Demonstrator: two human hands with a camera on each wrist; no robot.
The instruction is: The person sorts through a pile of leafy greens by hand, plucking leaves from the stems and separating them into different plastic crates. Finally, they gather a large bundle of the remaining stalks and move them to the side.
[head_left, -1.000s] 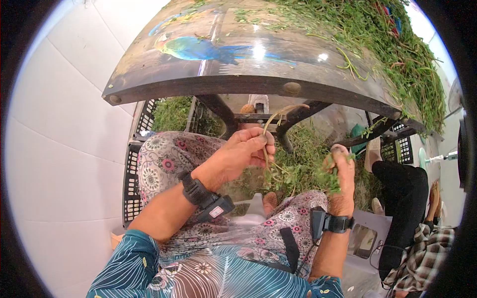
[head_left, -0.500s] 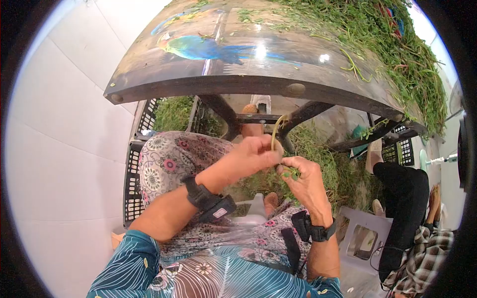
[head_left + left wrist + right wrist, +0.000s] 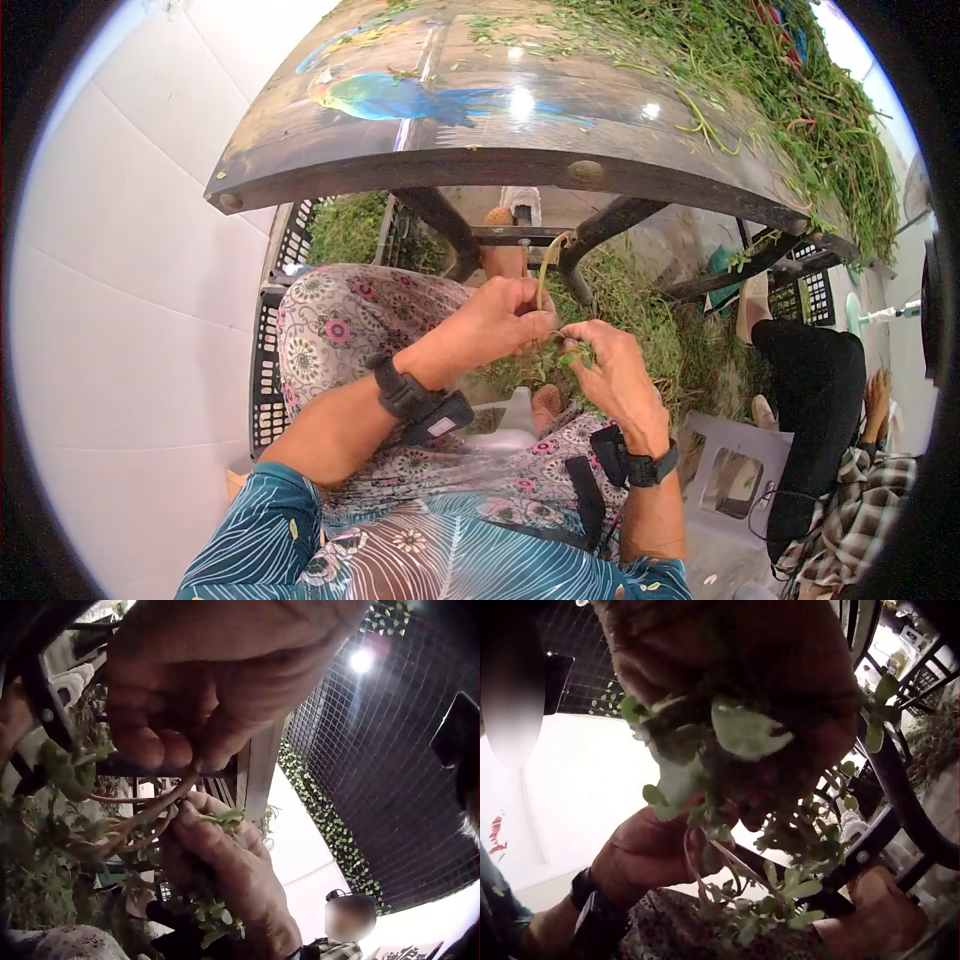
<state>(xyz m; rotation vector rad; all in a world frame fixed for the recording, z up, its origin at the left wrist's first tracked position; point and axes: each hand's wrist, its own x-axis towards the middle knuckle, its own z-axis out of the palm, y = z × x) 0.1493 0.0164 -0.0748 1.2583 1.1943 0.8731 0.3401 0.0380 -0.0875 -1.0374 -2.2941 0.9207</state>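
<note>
Over the lap, my left hand (image 3: 500, 318) pinches a purslane stem (image 3: 544, 275) whose bare end curves up above the fingers. Close beside it, my right hand (image 3: 615, 370) holds leafy purslane tips (image 3: 580, 352) between thumb and fingers. In the left wrist view, the reddish stem (image 3: 161, 801) branches below the left fingertips, with the right thumb (image 3: 199, 832) right at one branch. Round green leaves (image 3: 746, 731) partly cover the right palm in the right wrist view. The left hand (image 3: 649, 851) appears behind them, and the right fingertips are mostly hidden.
A dark-edged table (image 3: 400, 170) with a painted parrot stands ahead, a large heap of greens (image 3: 790, 130) at its right. Beneath, more greens (image 3: 630, 300) cover the floor between table legs. Black crates (image 3: 265, 370) stand at left. Another person's leg (image 3: 810, 400) and a plastic stool (image 3: 725, 480) are at right.
A second ago my right hand was farther right with a bunch of leaves. It has come left to meet my left hand at the stem; over the last half second both shifted only slightly.
</note>
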